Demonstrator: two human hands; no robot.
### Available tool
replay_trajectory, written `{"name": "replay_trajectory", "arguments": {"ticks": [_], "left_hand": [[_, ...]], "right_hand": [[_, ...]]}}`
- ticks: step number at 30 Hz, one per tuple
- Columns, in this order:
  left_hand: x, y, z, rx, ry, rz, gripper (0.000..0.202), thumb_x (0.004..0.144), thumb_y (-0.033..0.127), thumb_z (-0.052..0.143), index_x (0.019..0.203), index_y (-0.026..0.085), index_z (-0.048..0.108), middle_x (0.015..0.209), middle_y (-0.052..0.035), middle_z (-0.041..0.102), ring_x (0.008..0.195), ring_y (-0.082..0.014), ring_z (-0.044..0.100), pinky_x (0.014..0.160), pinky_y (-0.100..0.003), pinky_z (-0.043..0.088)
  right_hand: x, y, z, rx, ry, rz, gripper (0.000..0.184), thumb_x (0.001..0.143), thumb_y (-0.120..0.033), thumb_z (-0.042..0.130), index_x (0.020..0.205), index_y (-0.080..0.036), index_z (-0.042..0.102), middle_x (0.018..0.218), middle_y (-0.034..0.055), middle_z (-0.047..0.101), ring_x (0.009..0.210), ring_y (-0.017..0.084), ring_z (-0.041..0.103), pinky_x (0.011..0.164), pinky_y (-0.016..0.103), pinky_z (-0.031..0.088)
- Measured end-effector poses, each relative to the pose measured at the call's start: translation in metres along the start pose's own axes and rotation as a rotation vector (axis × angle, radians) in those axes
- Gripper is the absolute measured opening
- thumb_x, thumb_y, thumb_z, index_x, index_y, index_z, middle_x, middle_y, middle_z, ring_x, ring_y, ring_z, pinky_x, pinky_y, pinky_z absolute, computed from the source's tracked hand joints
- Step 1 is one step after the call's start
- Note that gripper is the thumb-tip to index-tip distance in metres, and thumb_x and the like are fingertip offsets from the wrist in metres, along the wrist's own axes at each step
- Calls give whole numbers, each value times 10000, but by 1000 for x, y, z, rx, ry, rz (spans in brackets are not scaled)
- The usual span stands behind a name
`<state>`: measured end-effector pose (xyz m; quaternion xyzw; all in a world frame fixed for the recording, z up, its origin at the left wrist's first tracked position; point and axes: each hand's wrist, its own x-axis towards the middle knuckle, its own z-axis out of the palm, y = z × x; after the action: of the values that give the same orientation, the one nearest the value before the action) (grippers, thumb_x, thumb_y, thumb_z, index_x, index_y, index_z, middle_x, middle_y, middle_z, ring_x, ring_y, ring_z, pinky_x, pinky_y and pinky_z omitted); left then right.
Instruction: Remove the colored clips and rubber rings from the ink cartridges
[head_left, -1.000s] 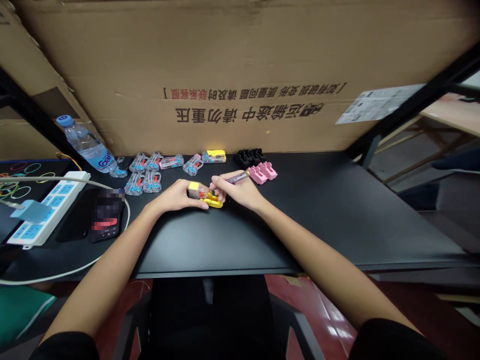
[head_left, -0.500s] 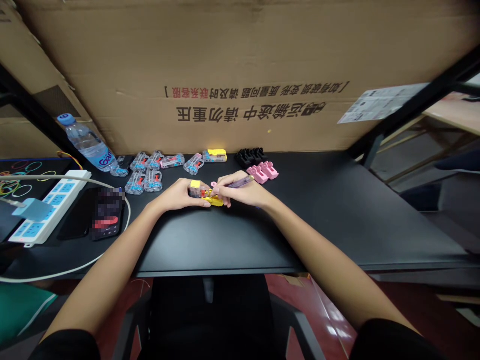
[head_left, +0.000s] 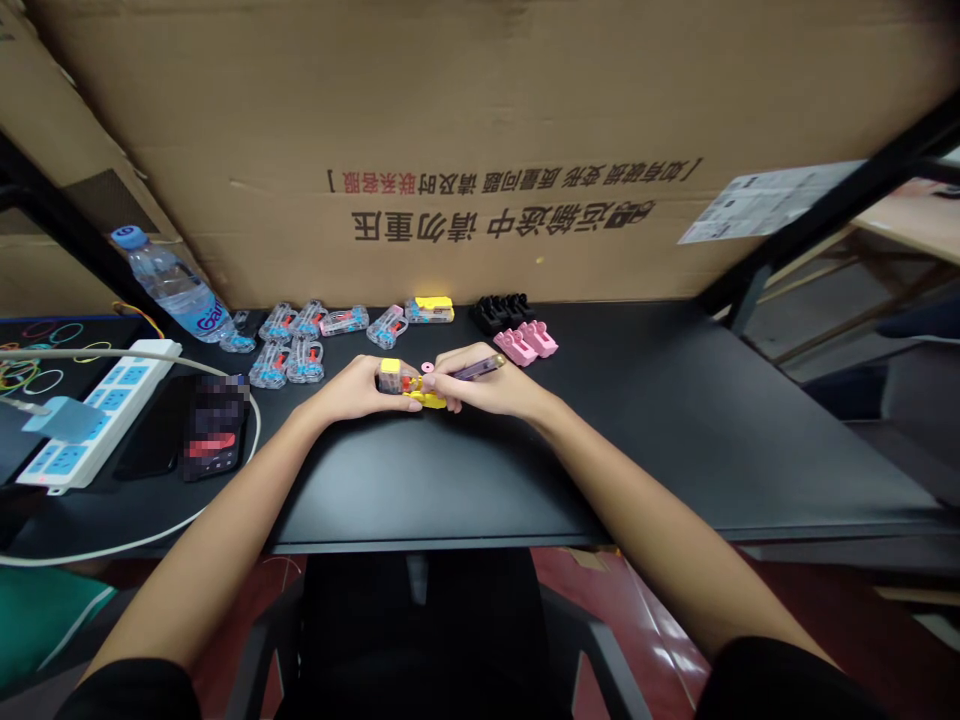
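Note:
My left hand (head_left: 357, 389) is wrapped around the left end of a small clear-and-yellow plastic gadget (head_left: 391, 376) with red parts inside, holding it on the black table. From the right, my right hand (head_left: 495, 383) pinches a slim pen-shaped tool (head_left: 478, 369) with a translucent purple barrel, its back end slanting up to the right. My fingers hide the tool's tip, which points at the yellow part of the gadget. A small pink ring (head_left: 427, 367) lies just behind the gadget.
Behind my hands lie several clear plastic gadgets (head_left: 306, 359), black parts (head_left: 501, 313) and pink parts (head_left: 527, 342). On the left are a water bottle (head_left: 176, 290), a power strip (head_left: 105, 415), phones (head_left: 215, 430) and a looping cable (head_left: 256, 440). A cardboard wall (head_left: 480, 90) closes the back.
The pen-shaped tool lies at a slightly lower slant, its back end dipped a little, and my right hand has shifted slightly with it. My left hand keeps its hold on the gadget.

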<state>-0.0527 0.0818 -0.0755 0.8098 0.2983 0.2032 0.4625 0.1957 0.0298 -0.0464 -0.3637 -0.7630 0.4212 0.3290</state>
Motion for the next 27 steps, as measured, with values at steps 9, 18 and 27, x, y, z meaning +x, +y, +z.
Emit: {"name": "replay_trajectory", "arguments": {"ticks": [9, 18, 27], "left_hand": [[0, 0, 3, 2, 40, 13, 471, 818, 493, 895, 1144, 159, 829, 1031, -57, 846, 926, -246, 779, 871, -310, 588], [0, 3, 5, 40, 92, 13, 459, 805, 504, 894, 1092, 150, 836, 922, -30, 831, 895, -243, 763, 861, -316, 589], [0, -1, 5, 57, 97, 7, 532, 802, 534, 901, 1177, 162, 834, 1071, -56, 856, 949, -260, 791, 883, -321, 593]], "right_hand": [[5, 6, 10, 128, 148, 127, 428, 962, -551, 722, 780, -170, 791, 576, 7, 678, 484, 137, 626, 489, 253, 523], [12, 9, 21, 245, 291, 261, 404, 924, -518, 736, 716, -173, 762, 519, 14, 653, 401, 130, 591, 397, 242, 495], [10, 10, 12, 211, 398, 169, 629, 992, -705, 571, 649, -194, 705, 607, 53, 668, 539, 160, 619, 560, 294, 535]]}}
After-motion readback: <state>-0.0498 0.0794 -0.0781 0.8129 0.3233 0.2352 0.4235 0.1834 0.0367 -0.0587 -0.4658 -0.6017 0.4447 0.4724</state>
